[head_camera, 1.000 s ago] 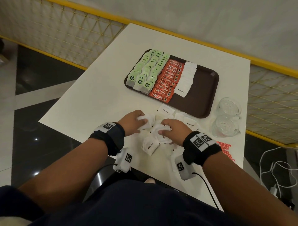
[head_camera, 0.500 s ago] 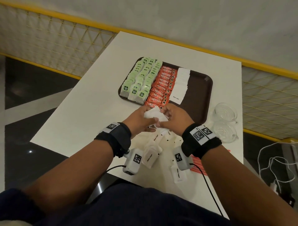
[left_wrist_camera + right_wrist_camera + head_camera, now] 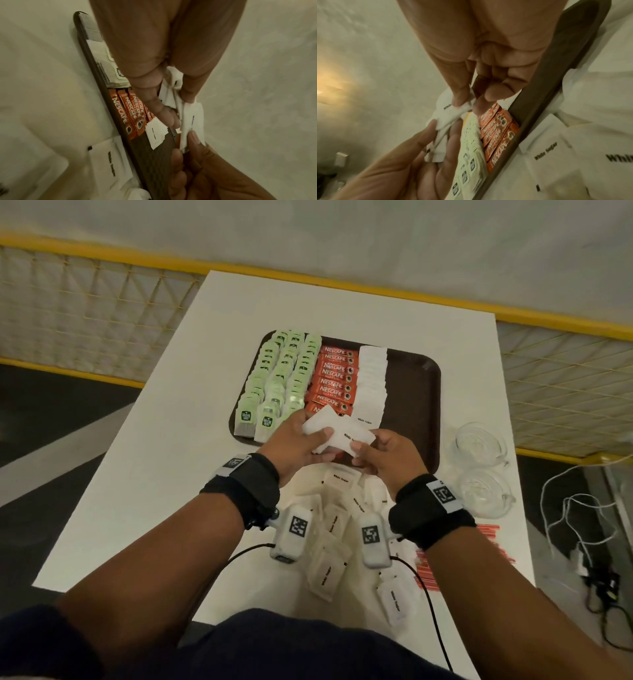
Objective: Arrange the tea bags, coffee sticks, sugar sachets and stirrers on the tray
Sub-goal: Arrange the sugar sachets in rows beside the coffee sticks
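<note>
Both hands hold a small stack of white sugar sachets (image 3: 337,432) just above the near edge of the brown tray (image 3: 416,392). My left hand (image 3: 301,440) grips the stack (image 3: 191,119) with thumb on top and fingers beneath. My right hand (image 3: 380,453) pinches its right end (image 3: 453,116). On the tray lie rows of green tea bags (image 3: 281,374), orange coffee sticks (image 3: 334,380) and a column of white sugar sachets (image 3: 371,381). Several loose sachets (image 3: 329,549) lie on the table under my wrists. Red stirrers (image 3: 489,542) lie at the near right.
Two clear glass cups (image 3: 479,446) stand right of the tray, close to my right wrist. The white table (image 3: 171,474) ends at a yellow-framed mesh railing (image 3: 85,302). White cables (image 3: 575,525) lie on the floor at the right.
Both hands gathered sachets from the loose pile, lifted them and carried the stack forward to the tray's near edge. The head view moved closer to the tray.
</note>
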The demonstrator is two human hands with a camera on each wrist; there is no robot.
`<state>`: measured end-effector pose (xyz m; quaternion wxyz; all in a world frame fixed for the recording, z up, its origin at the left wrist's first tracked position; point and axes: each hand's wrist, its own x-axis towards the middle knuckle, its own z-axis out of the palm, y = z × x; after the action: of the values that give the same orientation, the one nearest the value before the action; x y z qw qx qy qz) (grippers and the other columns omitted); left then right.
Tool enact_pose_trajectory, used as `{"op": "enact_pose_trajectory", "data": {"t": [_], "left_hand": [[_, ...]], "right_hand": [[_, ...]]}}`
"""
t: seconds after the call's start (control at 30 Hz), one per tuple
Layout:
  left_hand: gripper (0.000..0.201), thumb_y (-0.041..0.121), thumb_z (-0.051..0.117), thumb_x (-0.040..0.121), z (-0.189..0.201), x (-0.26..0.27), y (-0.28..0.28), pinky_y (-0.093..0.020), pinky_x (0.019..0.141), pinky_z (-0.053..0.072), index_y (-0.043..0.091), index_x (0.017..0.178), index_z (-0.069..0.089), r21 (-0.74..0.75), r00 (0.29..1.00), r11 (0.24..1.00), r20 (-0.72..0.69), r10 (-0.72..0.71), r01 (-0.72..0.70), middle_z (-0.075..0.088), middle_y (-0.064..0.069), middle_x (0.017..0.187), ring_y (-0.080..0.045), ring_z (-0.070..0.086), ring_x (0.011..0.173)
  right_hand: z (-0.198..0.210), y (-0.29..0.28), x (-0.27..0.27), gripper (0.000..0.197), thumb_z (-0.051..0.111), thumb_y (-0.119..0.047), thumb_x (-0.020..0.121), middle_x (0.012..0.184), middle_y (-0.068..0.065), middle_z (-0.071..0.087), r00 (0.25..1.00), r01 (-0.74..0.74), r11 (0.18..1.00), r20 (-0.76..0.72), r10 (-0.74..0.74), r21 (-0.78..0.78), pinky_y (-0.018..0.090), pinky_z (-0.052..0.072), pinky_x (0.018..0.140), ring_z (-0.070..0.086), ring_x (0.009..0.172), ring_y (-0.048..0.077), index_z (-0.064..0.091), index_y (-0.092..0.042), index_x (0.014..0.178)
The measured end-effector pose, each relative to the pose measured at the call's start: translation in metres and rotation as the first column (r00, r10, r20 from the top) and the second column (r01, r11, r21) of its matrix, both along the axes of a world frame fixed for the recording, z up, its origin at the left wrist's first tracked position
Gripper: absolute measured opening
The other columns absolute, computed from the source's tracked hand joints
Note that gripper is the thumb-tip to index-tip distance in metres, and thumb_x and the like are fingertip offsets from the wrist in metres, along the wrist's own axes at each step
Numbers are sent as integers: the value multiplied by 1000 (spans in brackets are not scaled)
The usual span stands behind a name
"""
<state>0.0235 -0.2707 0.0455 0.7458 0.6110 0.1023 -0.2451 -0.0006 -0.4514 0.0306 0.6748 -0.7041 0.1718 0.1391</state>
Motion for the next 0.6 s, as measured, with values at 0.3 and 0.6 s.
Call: {"op": "enact_pose_trajectory", "data": {"t": [0.3,0.6], "left_hand": [[27,3,56,97,-13,50,18,-27,67,62,5,120,42,185,1000,983,25,-11,6,58,-2,107,-9,72,74],[34,13,60,97,-30,70,16,-30,71,62,5,126,44,133,997,991,-72,12,-2,62,-10,115,-20,72,81]], "right_hand": [[-35,-36,49,14,61,-20,95,92,2,71,996,1,886,-77,-42,-464,32,58,77,69,81,15,62,-15,108],[-50,-37,88,16,71,-25,86,79,3,70,986,-130,727,-164,24,-674,37,54,83,67,74,16,57,-20,90]]}}
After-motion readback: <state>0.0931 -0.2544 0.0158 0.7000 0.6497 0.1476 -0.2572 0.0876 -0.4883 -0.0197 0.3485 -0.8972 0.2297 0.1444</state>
